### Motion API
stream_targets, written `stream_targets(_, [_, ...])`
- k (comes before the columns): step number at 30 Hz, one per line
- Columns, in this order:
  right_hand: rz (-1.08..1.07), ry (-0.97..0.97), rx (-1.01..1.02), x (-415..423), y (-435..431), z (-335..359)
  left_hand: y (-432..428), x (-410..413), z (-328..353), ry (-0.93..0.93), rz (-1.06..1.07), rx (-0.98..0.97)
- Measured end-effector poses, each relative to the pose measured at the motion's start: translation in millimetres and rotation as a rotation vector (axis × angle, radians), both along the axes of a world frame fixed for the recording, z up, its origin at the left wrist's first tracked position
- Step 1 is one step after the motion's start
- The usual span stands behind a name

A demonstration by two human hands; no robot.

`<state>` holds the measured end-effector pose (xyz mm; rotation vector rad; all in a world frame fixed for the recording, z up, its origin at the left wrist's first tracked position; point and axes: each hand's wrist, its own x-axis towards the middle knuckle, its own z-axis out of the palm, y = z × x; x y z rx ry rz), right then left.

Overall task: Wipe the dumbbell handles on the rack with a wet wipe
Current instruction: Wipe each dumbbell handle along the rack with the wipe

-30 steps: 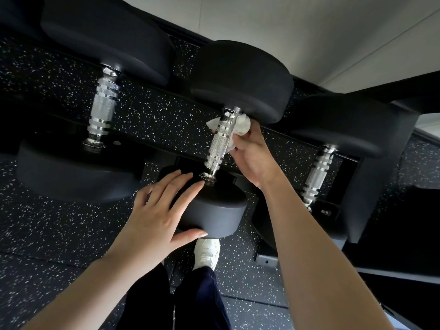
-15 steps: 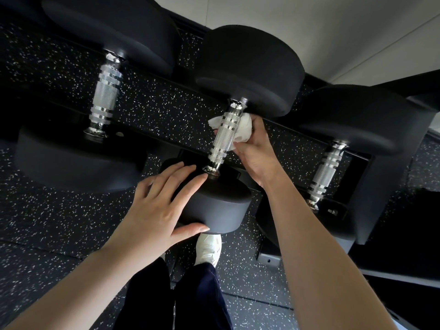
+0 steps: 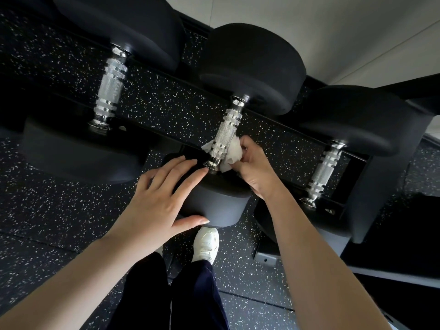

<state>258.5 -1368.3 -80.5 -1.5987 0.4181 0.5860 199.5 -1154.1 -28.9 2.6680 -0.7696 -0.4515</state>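
Note:
Three black dumbbells with knurled silver handles lie on the black rack [image 3: 385, 210]. My right hand [image 3: 254, 170] holds a white wet wipe [image 3: 232, 152] wrapped around the lower end of the middle handle [image 3: 226, 132], close to the near head. My left hand [image 3: 162, 198] lies flat, fingers spread, on the middle dumbbell's near head [image 3: 219, 206]. The left handle [image 3: 109, 89] and the right handle [image 3: 325, 170] are bare, with no hand on them.
Black speckled rubber flooring [image 3: 59, 206] lies under the rack. My white shoe [image 3: 206, 246] and dark trouser legs [image 3: 166, 294] stand just below the middle dumbbell. A pale wall [image 3: 333, 32] is at the upper right. A rack foot [image 3: 265, 257] sits beside my shoe.
My right hand has slid the wipe down the middle handle from its far end to its near end. My left hand has stayed on the near head.

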Motion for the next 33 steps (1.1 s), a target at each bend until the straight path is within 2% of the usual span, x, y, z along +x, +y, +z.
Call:
stream_targets(17, [0.189,-0.025,-0.150,-11,-3,7,2,-2,-5,-0.057,0.008,-0.007])
stream_targets(21, [0.196,-0.183,-0.336,-18,-1,17,2,-3,-7,-0.060,0.025,-0.028])
stream_targets(23, [0.220,-0.264,-0.360,-16,4,23,2,-3,-8,-0.061,0.028,-0.038])
stream_targets(26, [0.296,-0.352,-0.422,-12,14,26,4,-3,-9,-0.047,0.037,-0.068])
stream_targets(30, [0.418,-0.469,-0.612,-7,21,31,4,-2,-8,-0.040,0.069,-0.128])
stream_targets(33, [0.542,-0.484,-0.735,-2,24,39,5,-1,-9,-0.026,0.085,-0.163])
